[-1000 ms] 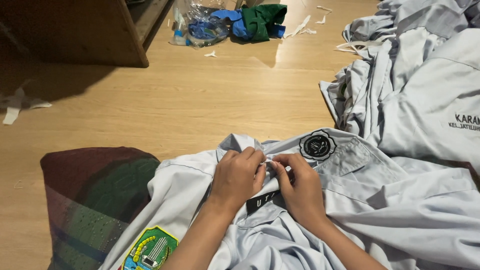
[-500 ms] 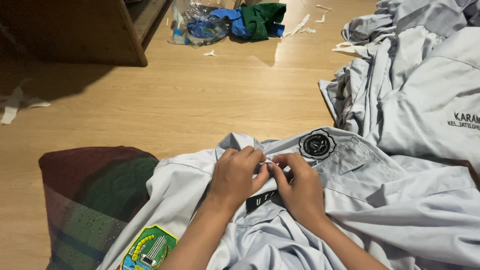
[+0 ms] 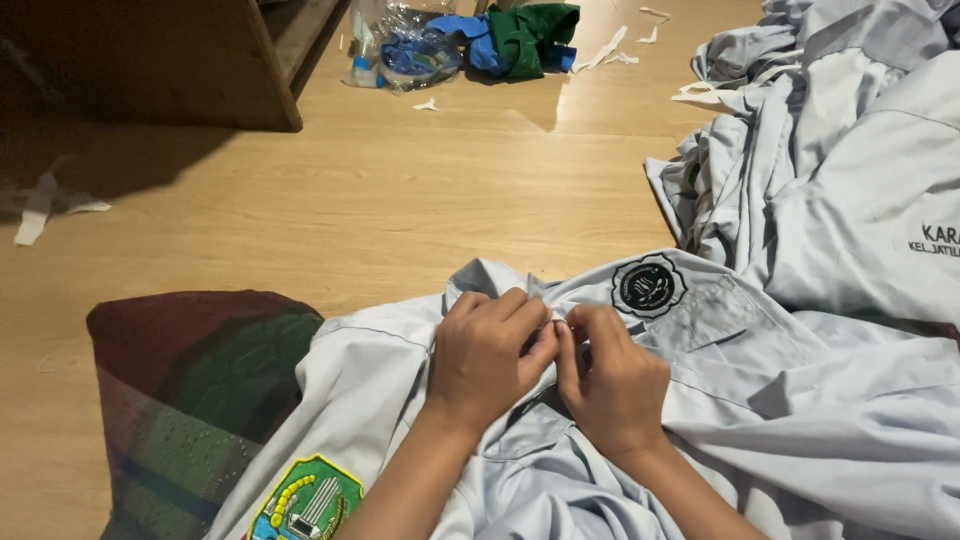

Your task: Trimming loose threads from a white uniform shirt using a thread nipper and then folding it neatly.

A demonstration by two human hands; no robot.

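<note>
Both hands pinch the front edge of a pale grey shirt (image 3: 760,430) lying on a wooden floor (image 3: 420,200).

Left hand (image 3: 487,355) is curled narrow, fingers gripping a fold of the shirt fabric near the collar; right hand (image 3: 612,375) is also curled narrow, fingertips (image 3: 572,325) pinched on the same fabric edge, touching the left hand's fingers. Cannot tell if a small item sits between the fingertips. The shirt lies across the lower frame, its round black badge (image 3: 648,287) just right of the hands, above a chest pocket (image 3: 715,320), and a green and yellow sleeve patch (image 3: 305,500) at lower left. A dark checked cloth (image 3: 190,390) lies partly under the shirt on the left. A pile of similar grey shirts (image 3: 830,150) sits at right, well apart from green and blue fabric (image 3: 520,40) and a clear plastic bag (image 3: 405,45) at top. White scraps (image 3: 45,205) lie on the floor at left.
</note>
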